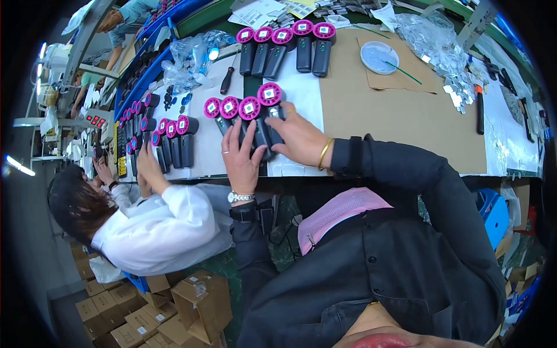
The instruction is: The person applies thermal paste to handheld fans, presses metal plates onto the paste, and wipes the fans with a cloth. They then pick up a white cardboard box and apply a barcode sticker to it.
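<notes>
In front of me, several dark handheld devices with pink round heads stand close together in a row, each with a small white square on its head. My left hand (241, 163) lies over their dark handles, its fingers stretched out and touching them. The rightmost device (270, 94) sits slightly farther back than the others. My right hand (303, 138) has thumb and fingers on either side of its handle. My hands partly hide the lower handles.
Another group of pink-headed devices (282, 36) lies at the back. A screwdriver (227, 80), a white dish (379, 57) with a green stick and an orange-handled tool (480, 110) are on the table. To my left, a co-worker in a white sleeve (168, 223) handles similar devices (184, 126).
</notes>
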A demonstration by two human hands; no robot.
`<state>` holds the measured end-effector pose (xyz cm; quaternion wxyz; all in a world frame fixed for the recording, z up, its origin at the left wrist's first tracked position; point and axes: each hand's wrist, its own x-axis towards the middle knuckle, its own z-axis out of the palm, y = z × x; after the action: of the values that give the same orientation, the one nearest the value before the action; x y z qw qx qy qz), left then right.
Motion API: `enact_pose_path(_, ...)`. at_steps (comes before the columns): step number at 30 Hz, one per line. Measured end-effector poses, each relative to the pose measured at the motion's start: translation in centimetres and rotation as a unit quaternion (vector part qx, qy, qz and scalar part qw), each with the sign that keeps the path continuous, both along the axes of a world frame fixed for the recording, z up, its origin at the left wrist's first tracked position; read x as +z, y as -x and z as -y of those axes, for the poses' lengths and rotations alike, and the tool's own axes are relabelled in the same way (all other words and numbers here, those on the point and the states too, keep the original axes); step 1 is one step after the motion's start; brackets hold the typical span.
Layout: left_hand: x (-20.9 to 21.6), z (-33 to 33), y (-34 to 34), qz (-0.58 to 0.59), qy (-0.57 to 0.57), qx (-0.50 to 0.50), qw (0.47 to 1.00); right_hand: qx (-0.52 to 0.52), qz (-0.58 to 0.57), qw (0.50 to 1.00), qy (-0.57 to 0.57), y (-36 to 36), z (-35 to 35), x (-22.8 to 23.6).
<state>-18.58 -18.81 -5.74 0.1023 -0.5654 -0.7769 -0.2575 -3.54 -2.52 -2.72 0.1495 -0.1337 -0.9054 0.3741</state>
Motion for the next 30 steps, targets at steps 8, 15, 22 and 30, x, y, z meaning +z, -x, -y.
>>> enact_pose_path(8,-0.1,-0.1,2.8,-0.030,0.033,0.038,0.998,0.045,-0.069,0.995,0.052,2.3,-1.1,-2.0)
enact_pose_path(15,2.6,-4.3,-5.6,-0.034,-0.134,0.065,0.988,-0.048,-0.168,0.984,-0.041,-9.2,-6.6,2.9)
enact_pose_path(22,8.7,-14.6,-11.0,-0.034,-0.184,-0.108,0.976,-0.194,-0.239,0.886,0.347,-14.8,-14.2,5.3)
enact_pose_path(30,11.4,-32.0,-6.0,-0.068,-0.098,-0.132,0.984,-0.014,-0.246,0.609,0.754,-12.6,-16.0,-1.4)
